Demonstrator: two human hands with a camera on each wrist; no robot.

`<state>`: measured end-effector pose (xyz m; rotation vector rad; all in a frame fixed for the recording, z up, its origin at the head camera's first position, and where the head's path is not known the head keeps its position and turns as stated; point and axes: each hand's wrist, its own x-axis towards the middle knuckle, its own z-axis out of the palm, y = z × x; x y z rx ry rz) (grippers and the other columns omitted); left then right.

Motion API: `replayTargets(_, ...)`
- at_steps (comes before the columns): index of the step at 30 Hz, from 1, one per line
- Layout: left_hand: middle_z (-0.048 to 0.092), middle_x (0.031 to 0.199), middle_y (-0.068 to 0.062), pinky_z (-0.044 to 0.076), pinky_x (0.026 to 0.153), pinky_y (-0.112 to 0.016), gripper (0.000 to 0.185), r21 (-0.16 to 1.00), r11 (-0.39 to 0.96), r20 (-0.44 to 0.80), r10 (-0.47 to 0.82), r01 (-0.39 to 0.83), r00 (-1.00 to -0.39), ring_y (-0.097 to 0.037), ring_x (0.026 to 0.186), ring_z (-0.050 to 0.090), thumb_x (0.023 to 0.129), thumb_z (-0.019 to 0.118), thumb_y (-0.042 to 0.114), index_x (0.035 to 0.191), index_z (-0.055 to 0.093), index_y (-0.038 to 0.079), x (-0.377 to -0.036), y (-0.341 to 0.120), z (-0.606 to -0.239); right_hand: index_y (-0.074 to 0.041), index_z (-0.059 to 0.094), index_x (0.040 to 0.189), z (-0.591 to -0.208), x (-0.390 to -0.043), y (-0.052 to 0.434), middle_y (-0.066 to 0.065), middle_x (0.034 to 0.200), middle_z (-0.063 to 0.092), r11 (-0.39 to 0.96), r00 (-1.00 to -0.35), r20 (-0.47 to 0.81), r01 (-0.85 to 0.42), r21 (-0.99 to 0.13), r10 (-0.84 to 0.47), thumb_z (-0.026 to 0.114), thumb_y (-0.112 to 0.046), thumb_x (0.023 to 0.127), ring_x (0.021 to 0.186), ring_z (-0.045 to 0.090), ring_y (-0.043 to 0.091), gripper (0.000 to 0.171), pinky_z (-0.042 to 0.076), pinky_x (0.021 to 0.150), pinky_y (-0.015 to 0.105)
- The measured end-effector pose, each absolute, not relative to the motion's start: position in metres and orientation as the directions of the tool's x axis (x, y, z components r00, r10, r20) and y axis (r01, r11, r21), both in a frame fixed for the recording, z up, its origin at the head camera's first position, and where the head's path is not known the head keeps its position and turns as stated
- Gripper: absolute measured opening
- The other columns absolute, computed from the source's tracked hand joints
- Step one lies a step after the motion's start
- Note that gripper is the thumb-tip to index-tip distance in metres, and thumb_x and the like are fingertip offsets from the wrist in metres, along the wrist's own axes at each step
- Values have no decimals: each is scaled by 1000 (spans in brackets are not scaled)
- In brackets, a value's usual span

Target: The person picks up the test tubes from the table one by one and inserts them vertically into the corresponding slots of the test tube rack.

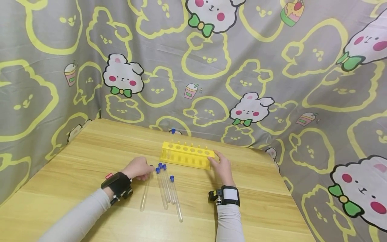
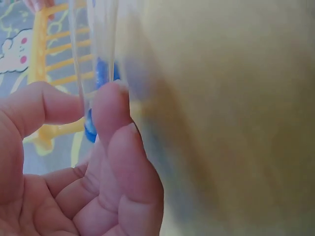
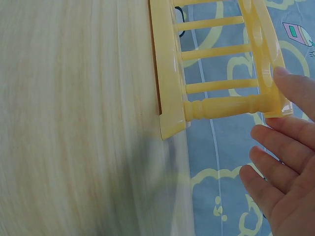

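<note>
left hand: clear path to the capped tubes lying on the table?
Probably yes. The left hand is already at the cap end of the tubes, fingertips pinching one; nothing lies between. The right hand rests at the yellow rack.

A wooden table (image 1: 75, 161) holds a yellow tube rack (image 1: 187, 155) near the back edge. In front of the rack, four clear test tubes (image 1: 164, 188) lie flat on the wood, most with blue caps.

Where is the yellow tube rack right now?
In the head view the rack stands mid-table toward the far edge, near the curtain. The right hand touches its right end, and loose tubes lie just in front of it.
</note>
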<state>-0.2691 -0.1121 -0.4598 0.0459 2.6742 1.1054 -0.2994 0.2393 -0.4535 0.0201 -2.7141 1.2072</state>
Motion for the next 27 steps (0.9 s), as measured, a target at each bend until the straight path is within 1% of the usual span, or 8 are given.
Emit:
replayTargets(4, 64, 56, -3, 46, 44, -22, 31, 729, 683, -174, 123, -44, -977, -14, 48, 59, 87, 64, 27, 63, 62, 7, -271, -116, -453, -10, 48, 142, -454, -300, 240, 18, 149, 45, 674, -985, 161, -83, -734, 54, 63, -35, 93, 136, 42, 43, 57, 37, 111, 56)
replayTargets(5, 64, 59, -4, 46, 46, -23, 30, 740, 672, -160, 121, -38, -980, -15, 49, 59, 87, 64, 27, 66, 62, 7, -272, -118, -451, -10, 48, 142, -455, -300, 240, 18, 150, 44, 675, -985, 162, -84, -733, 52, 63, -36, 93, 136, 42, 43, 57, 37, 111, 56)
replayTargets(10, 65, 69, -5, 47, 52, -26, 24, 783, 622, -91, 109, -3, -990, -17, 57, 58, 88, 64, 29, 78, 60, 7, -272, -121, -436, -11, 47, 143, -455, -300, 241, 17, 150, 43, 666, -986, 159, -84, -741, 52, 63, -37, 93, 137, 41, 44, 58, 36, 112, 56)
replayTargets(12, 65, 72, -6, 48, 55, -27, 23, 796, 605, -65, 108, 13, -992, -18, 61, 59, 88, 64, 28, 85, 60, 5, -272, -122, -431, -10, 48, 142, -455, -300, 241, 17, 150, 44, 667, -985, 162, -86, -740, 52, 63, -37, 93, 136, 41, 44, 58, 36, 112, 56)
replayTargets(15, 67, 79, -9, 54, 58, -30, 26, 814, 578, -15, 101, 46, -995, -20, 66, 63, 87, 64, 26, 97, 60, 3, -272, -122, -425, -9, 48, 142, -455, -301, 241, 18, 150, 44, 671, -984, 169, -91, -736, 51, 63, -36, 93, 136, 42, 44, 58, 36, 112, 56)
replayTargets(17, 68, 86, -12, 58, 63, -33, 30, 829, 555, 19, 96, 69, -995, -21, 70, 66, 87, 64, 25, 104, 58, 2, -272, -121, -421, -9, 49, 142, -455, -300, 241, 18, 149, 45, 672, -983, 174, -94, -734, 53, 63, -36, 93, 136, 42, 44, 57, 37, 111, 56)
replayTargets(21, 69, 94, -17, 61, 69, -39, 27, 855, 505, 95, 71, 118, -993, -21, 70, 69, 86, 63, 22, 104, 57, 3, -272, -118, -413, -9, 49, 141, -455, -300, 241, 18, 149, 45, 673, -982, 179, -95, -734, 57, 63, -35, 93, 135, 43, 45, 56, 37, 111, 56)
replayTargets(27, 70, 95, -17, 61, 69, -37, 27, 868, 467, 178, 28, 170, -984, -20, 68, 71, 85, 62, 22, 106, 58, 6, -271, -108, -395, -9, 49, 142, -456, -301, 240, 18, 149, 45, 679, -983, 170, -84, -729, 62, 63, -35, 93, 134, 44, 44, 57, 38, 110, 56)
